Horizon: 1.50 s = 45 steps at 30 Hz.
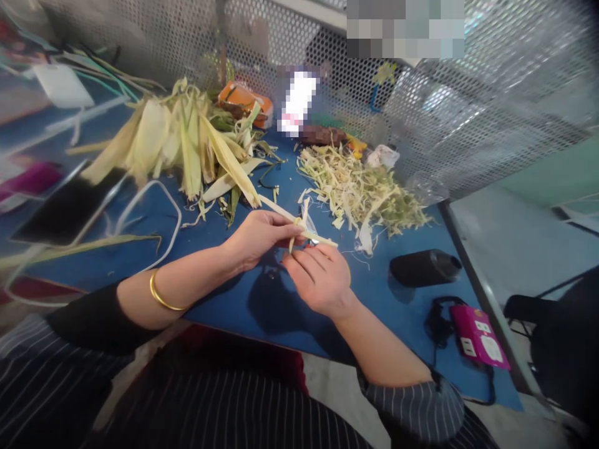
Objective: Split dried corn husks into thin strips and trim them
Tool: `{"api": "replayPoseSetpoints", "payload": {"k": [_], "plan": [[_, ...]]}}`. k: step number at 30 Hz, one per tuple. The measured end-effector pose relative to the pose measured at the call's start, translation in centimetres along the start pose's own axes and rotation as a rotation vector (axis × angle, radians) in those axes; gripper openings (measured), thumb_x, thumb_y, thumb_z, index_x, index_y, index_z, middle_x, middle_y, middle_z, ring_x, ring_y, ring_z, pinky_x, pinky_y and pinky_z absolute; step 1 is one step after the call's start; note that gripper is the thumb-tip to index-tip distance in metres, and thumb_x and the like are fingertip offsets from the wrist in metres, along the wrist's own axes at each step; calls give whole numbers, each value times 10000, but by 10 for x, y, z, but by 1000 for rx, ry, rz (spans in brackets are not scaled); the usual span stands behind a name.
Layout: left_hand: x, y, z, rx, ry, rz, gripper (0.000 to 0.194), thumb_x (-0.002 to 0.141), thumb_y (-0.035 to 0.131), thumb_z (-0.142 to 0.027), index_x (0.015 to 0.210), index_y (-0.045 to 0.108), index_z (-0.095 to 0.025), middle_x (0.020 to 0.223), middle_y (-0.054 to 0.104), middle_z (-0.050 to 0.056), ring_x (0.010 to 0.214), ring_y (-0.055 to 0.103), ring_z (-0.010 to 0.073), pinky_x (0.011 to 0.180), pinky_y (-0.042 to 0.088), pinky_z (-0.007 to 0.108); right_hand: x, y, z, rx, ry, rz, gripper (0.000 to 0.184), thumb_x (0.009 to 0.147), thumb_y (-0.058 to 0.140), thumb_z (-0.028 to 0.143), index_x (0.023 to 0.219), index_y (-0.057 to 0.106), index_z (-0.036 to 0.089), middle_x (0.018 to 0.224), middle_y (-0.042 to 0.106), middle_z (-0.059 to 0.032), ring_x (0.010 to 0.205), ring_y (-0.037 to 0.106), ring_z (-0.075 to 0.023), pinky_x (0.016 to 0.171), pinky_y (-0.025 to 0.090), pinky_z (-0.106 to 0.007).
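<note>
My left hand (262, 238) pinches a pale yellow strip of corn husk (281, 213) above the blue table (219, 293). The strip runs from the upper left down across both hands. My right hand (318, 277) meets the left one from the right, its fingers closed on the same strip's lower end, where a short piece crosses it. A small red thing shows between the fingertips; I cannot make it out. A gold bangle (161, 296) circles my left wrist.
A heap of whole corn husks (187, 140) lies at the back left and a pile of shredded husk (360, 190) at the back right. A black cylinder (423, 267) and a pink charger (477, 335) lie on the right. A dark phone (65, 209) and white cable lie left. Perforated metal screens stand behind.
</note>
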State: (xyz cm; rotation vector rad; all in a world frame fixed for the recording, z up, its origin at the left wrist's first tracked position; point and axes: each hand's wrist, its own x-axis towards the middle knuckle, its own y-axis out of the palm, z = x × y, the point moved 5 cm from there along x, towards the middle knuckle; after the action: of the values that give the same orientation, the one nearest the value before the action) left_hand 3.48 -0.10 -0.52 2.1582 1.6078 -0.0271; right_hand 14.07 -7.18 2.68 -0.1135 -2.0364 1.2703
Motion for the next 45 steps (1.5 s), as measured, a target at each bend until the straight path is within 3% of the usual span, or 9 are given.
{"api": "replayPoseSetpoints", "payload": {"k": [13,16,19,22,25,30,38,42,45], "plan": [[0,-2,2,-73,4,-52,286,657,775,-200,917,702,-104,753,700,30,678,660,124,752,547,298,-2,0,8,166,-44,7,231,891,491,163,1081,607,227,943,708,-44,855,634,-166,751,439,-340],[1,-5,-4,-47,66,-64,284,652,782,-235,886,700,-96,745,701,38,665,659,131,733,548,303,-4,-8,1,109,52,-87,284,884,526,189,1151,576,272,956,702,-23,887,636,-160,811,432,-334],[2,-6,-9,-9,117,-41,299,653,783,-265,893,705,-105,758,707,39,652,653,127,710,544,290,-7,-19,-20,-18,332,-228,304,842,610,255,1145,585,250,986,685,-69,966,614,-212,876,406,-376],[2,-6,-9,27,88,-13,296,690,751,-339,864,710,-103,758,709,54,660,653,133,696,536,277,-9,-14,-38,5,503,-122,190,858,585,284,1036,620,227,943,683,-69,947,605,-220,931,360,-409],[1,-4,-6,59,39,7,342,707,725,-417,788,699,-86,713,695,71,640,639,130,674,529,269,-11,-6,-44,72,533,-24,113,895,519,258,924,623,225,805,678,-19,798,600,-171,945,333,-392],[2,-2,-1,125,10,-2,342,610,808,-348,791,687,-83,653,662,32,554,582,86,611,515,241,-9,-2,-40,97,506,17,128,897,498,253,852,611,213,750,661,-13,736,570,-160,939,328,-379],[1,-5,-6,116,10,-26,290,648,784,-309,790,695,-73,619,633,18,514,546,70,531,482,207,-8,-12,-41,106,511,-58,155,883,508,234,757,595,209,692,640,-4,692,549,-152,898,350,-367],[2,-8,-6,65,-12,-19,269,664,775,-305,777,680,-81,615,612,6,496,533,59,513,475,194,-12,-4,-50,325,652,-22,191,886,516,278,741,622,214,715,658,-3,729,567,-161,891,354,-382],[2,-7,-3,69,-43,54,281,675,767,-310,829,683,-91,618,588,-5,492,519,57,513,485,204,-23,14,-63,797,938,16,255,876,521,402,787,664,211,743,666,-21,708,578,-165,748,426,-347]]}}
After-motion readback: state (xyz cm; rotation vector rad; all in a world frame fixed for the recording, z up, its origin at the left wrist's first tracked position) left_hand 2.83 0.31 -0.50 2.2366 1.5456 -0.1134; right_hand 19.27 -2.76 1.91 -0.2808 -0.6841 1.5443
